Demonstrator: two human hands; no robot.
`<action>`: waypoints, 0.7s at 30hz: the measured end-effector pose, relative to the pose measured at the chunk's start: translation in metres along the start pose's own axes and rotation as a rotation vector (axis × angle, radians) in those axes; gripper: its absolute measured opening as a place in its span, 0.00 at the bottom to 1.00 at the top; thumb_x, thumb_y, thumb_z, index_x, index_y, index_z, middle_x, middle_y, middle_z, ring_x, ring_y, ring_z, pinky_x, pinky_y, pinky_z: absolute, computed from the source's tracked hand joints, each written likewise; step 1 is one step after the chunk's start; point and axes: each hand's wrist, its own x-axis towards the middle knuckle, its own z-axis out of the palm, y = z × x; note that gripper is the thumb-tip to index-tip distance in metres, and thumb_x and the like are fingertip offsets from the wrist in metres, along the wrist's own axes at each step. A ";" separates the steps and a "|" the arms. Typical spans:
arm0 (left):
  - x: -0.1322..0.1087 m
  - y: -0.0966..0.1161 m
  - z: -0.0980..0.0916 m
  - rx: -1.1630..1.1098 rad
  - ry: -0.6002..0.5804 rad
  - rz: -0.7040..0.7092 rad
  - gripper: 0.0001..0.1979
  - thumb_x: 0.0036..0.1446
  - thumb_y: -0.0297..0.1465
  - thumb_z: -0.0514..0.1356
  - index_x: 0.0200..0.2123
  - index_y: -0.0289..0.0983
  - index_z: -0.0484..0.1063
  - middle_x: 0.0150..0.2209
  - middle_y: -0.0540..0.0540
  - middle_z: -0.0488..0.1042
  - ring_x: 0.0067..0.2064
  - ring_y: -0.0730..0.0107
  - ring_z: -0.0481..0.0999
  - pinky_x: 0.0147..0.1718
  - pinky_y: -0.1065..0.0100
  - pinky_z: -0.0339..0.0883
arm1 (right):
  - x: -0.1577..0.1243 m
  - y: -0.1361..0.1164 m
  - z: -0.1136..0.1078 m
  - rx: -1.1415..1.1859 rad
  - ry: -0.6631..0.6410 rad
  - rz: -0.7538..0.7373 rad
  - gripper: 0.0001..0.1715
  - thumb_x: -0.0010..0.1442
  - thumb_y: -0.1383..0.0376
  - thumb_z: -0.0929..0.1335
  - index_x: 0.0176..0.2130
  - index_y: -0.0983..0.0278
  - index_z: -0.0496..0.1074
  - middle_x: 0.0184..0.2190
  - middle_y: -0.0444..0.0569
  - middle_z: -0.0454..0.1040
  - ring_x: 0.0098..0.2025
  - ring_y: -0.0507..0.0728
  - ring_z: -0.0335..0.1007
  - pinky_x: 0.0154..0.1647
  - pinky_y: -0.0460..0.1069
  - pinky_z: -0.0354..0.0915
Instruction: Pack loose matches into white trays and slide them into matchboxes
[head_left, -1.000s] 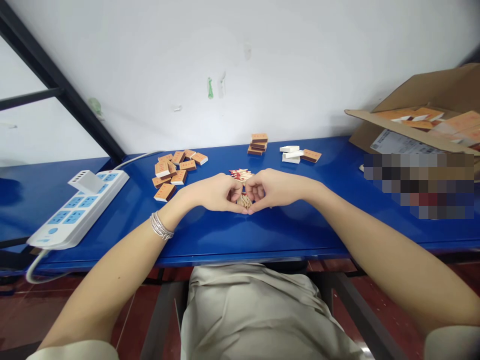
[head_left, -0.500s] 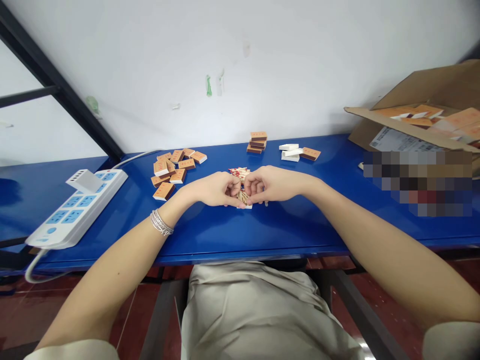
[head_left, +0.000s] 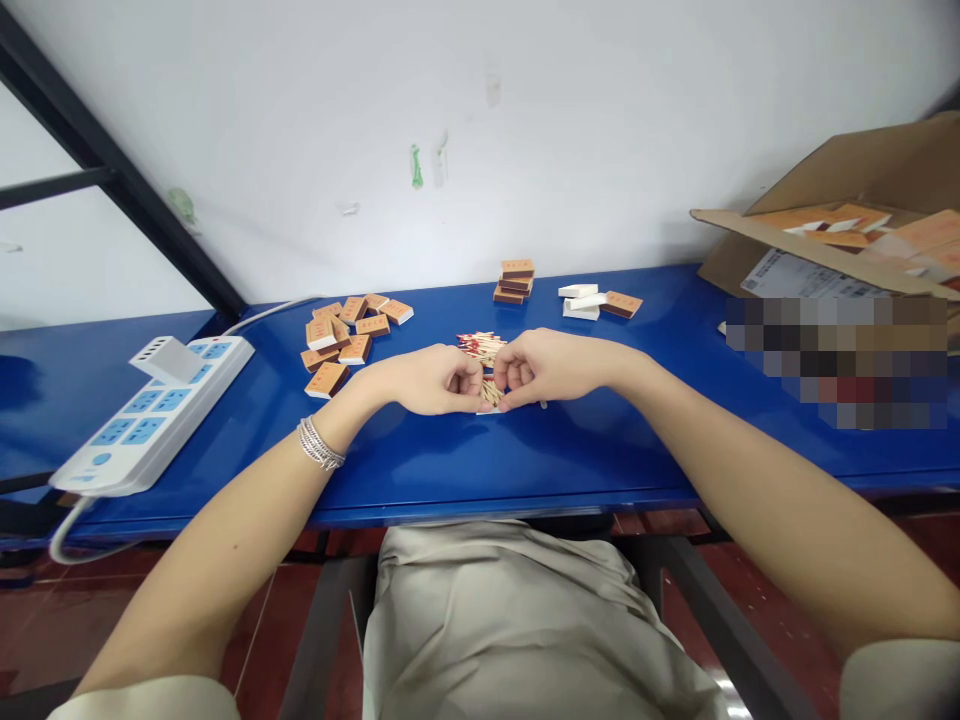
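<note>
Between my hands sits a small white matchbox tray with matches lying in it. My left hand is closed at the tray's left end, fingers curled and thumb pointing along its near side. From the other end, my right hand pinches at the tray, thumb and fingertips by the matches. The fingers hide much of the tray's ends. Just behind it, a loose heap of red-tipped matches lies on the blue table.
Several orange-brown matchboxes are scattered at left, beside a white power strip. At the back stand a stack of matchboxes, white trays and a matchbox sleeve. An open carton of matchboxes is at right.
My right hand has shifted slightly right, and more of the matches in the tray show between my hands. The left hand has barely moved.
</note>
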 end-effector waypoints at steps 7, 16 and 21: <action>0.001 -0.004 0.002 -0.009 -0.038 0.030 0.10 0.56 0.37 0.61 0.32 0.34 0.72 0.26 0.50 0.72 0.25 0.77 0.66 0.24 0.73 0.59 | 0.002 0.000 0.002 0.032 -0.037 -0.060 0.13 0.51 0.58 0.73 0.35 0.63 0.77 0.28 0.46 0.78 0.27 0.53 0.73 0.29 0.47 0.66; -0.001 -0.001 -0.001 -0.014 -0.023 0.053 0.11 0.56 0.37 0.61 0.30 0.35 0.71 0.25 0.51 0.71 0.24 0.77 0.65 0.25 0.73 0.58 | -0.002 0.001 -0.002 -0.008 0.003 -0.127 0.13 0.50 0.57 0.73 0.33 0.63 0.77 0.29 0.45 0.78 0.29 0.53 0.72 0.30 0.46 0.64; -0.001 -0.002 -0.007 0.013 0.034 -0.042 0.15 0.54 0.41 0.63 0.26 0.35 0.67 0.23 0.52 0.68 0.23 0.78 0.63 0.24 0.72 0.56 | -0.004 0.002 -0.004 -0.015 0.014 -0.110 0.12 0.53 0.56 0.72 0.32 0.63 0.77 0.29 0.46 0.79 0.28 0.53 0.72 0.29 0.46 0.64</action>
